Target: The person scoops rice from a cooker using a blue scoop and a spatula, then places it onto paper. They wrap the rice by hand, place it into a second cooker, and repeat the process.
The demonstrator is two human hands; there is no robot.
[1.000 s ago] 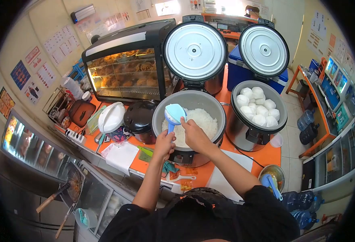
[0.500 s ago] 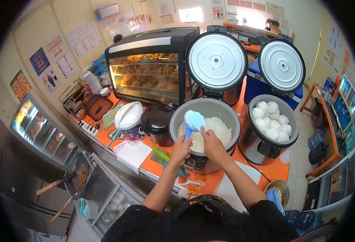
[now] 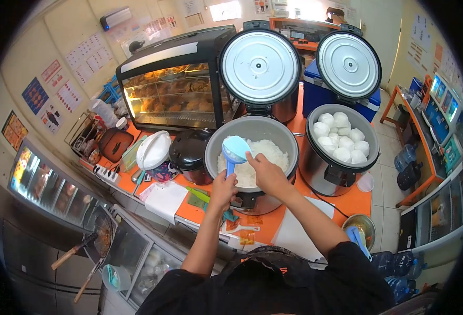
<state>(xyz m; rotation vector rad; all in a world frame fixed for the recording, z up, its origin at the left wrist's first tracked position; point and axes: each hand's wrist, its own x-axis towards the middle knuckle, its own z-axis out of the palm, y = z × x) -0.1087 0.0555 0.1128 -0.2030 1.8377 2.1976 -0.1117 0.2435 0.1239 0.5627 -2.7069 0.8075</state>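
Note:
My left hand (image 3: 224,190) is closed round the blue handle of a scoop (image 3: 235,148). The scoop's light blue bowl has some rice in it and is over the open cooker (image 3: 292,157) of white rice (image 3: 269,153). My right hand (image 3: 265,172) touches the right edge of the scoop bowl, fingers pressed together; whether it holds anything more is hidden. To the right, a second open cooker (image 3: 315,168) holds several white wrapped balls (image 3: 342,137).
Two raised round lids (image 3: 260,65) stand behind the cookers. A lit food warmer (image 3: 171,94) is at the back left. Nearer are a dark closed pot (image 3: 191,152), a white-lidded container (image 3: 153,149), a white spatula (image 3: 243,229) and a metal bowl (image 3: 367,227).
The view has shifted, so the counter and cookers appear further left and higher. Both hands stay at the scoop over the rice, and the scoop bowl looks slightly turned.

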